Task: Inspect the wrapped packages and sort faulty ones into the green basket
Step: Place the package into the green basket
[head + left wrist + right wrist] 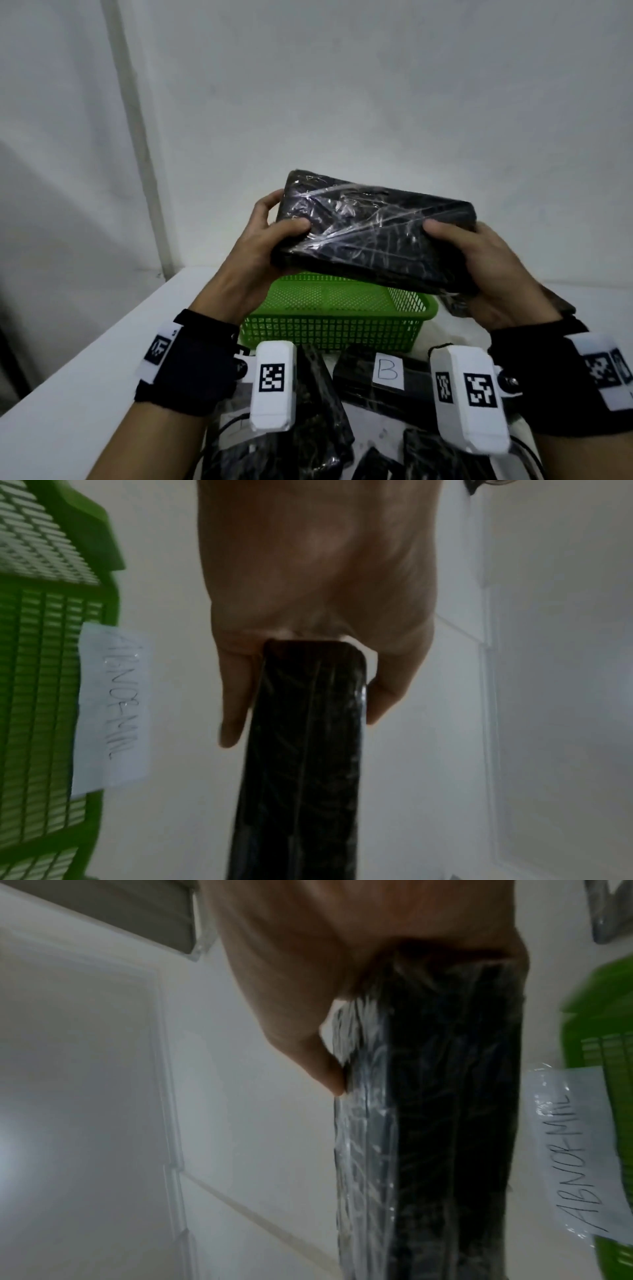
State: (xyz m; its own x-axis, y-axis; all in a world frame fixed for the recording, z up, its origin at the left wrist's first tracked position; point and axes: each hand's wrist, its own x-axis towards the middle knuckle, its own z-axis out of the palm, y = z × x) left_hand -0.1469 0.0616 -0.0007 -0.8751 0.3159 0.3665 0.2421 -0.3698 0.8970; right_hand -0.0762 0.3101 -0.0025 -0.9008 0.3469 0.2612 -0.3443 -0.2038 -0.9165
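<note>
A flat black package [373, 233] wrapped in clear film is held up in the air above the green basket [329, 329]. My left hand [263, 240] grips its left end, thumb on top and fingers underneath. My right hand [479, 260] grips its right end the same way. In the left wrist view the package [308, 750] runs away edge-on from my left hand [308, 588]. The right wrist view shows the package [428, 1123] in my right hand [325, 961], thumb pressed on the film. The basket [41, 669] carries a paper label reading ABNORMAL [578, 1150].
Several more wrapped black packages lie on the white table [68, 394] in front of the basket, one with a paper label marked B [387, 371]. Another dark package [455, 305] lies right of the basket. A white wall stands close behind the table.
</note>
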